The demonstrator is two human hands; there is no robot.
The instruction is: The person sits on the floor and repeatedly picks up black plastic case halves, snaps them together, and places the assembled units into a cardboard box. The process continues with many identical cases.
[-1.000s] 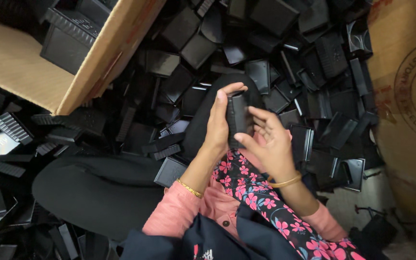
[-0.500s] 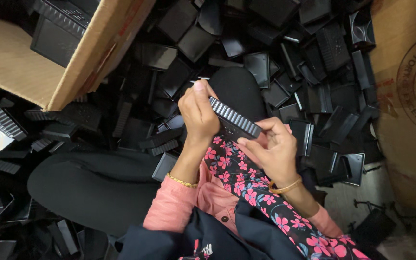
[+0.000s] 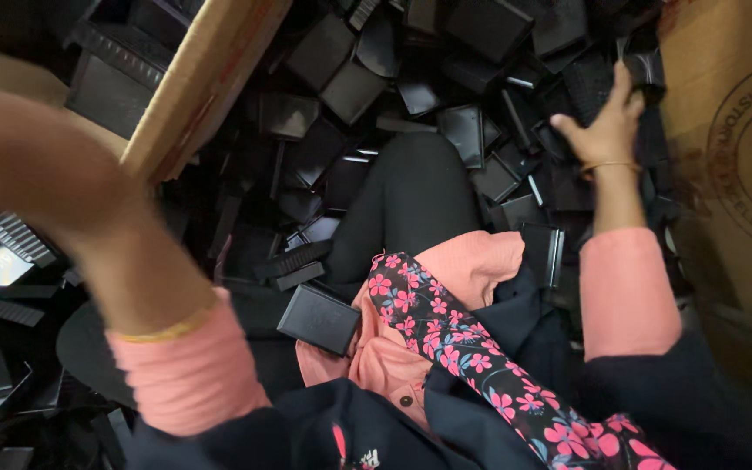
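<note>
Right hand (image 3: 607,122), fingers curled, is laid on the black plastic parts (image 3: 480,52) upper right; left hand (image 3: 10,148) is blurred, grip unclear, possibly toward the cardboard box (image 3: 206,87).

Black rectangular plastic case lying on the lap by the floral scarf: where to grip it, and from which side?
Grip the black rectangular plastic case across its two long edges, coming down from above. It lies flat and slightly tilted on the lap, broad face up, beside the floral scarf. Its left edges look free of the pile, so fingers should fit. Neither hand is near it: the right hand reaches into the far pile, and the left is blurred.
</note>
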